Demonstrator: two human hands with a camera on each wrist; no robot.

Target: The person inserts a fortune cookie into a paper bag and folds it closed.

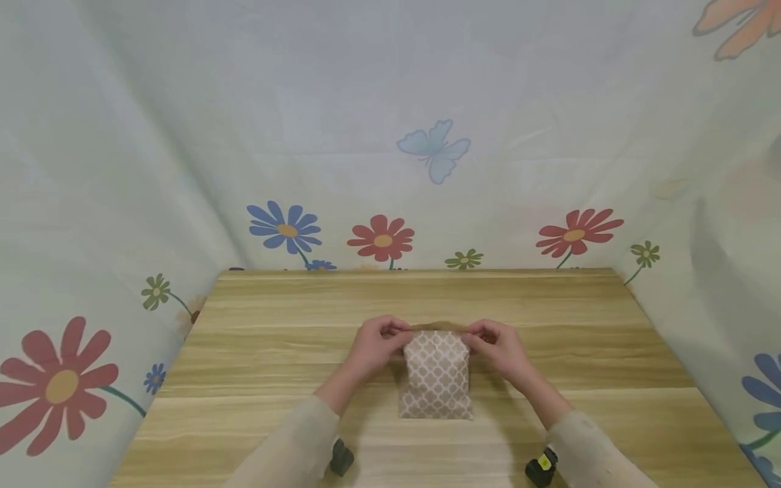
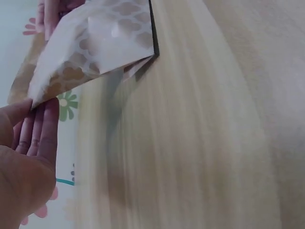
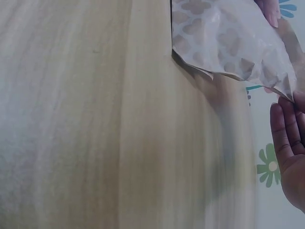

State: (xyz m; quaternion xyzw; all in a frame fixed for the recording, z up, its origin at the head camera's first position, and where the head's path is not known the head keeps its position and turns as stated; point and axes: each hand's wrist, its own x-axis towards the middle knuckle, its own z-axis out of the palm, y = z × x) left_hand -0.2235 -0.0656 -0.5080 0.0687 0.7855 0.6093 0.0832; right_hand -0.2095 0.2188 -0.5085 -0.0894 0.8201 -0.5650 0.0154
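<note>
We see patterned paper bag [image 1: 436, 381] mid-table [image 1: 256, 352], left hand [image 1: 373, 346] and right hand [image 1: 497, 347] each pinching top corner. Wrist views alone show bag's far end lifted off wood, fingertips [image 2: 35, 112] clamped at corners.

A wooden table [image 1: 256, 352] with light and dark stripes in the wood carries everything. One thing lies on it: a small paper bag [image 1: 436, 379], brown with a white curly pattern. The bag sits near the middle of the table, a bit toward the front edge. Its far end is lifted up.
</note>
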